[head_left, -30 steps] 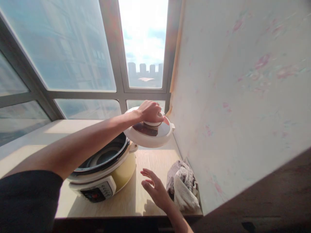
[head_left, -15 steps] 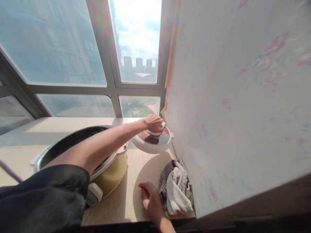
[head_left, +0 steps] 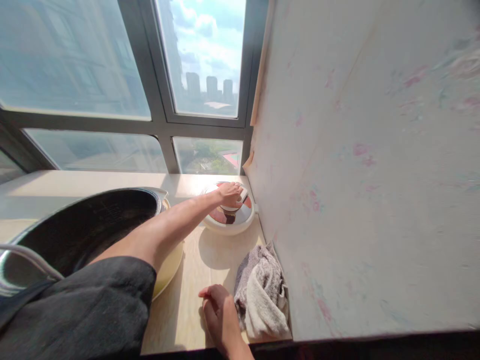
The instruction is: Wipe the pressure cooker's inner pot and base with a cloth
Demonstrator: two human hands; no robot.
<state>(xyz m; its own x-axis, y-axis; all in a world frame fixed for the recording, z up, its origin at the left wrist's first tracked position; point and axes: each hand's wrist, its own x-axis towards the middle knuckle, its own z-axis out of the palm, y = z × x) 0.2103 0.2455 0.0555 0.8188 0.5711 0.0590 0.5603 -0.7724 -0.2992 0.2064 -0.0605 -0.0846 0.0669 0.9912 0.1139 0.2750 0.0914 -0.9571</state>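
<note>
My left hand (head_left: 230, 194), its arm reaching across from the left in a dark sleeve, grips the handle of a round glass pot lid (head_left: 227, 229) with a pale rim. The lid is upside-up over the sill near the window corner; whether it touches the sill I cannot tell. Below my arm at left stands a large cooking pot (head_left: 112, 212) with a dark inside and yellowish outer wall, uncovered. My right hand (head_left: 221, 317) is low at the front edge, fingers loosely bent, nothing visible in them. It lies beside a crumpled grey-and-white towel (head_left: 260, 295).
The pale wooden sill (head_left: 180, 305) carries these things. A window with grey frames (head_left: 204, 129) rises behind it. On the right stands a wall (head_left: 330, 200) with faded floral paper. A pale cord (head_left: 32, 257) crosses the pot's left side.
My left hand has lowered the lid, and its shadow on the sill is smaller and closer to it. The view has shifted, showing more of the pot's inside. My right hand stays by the towel.
</note>
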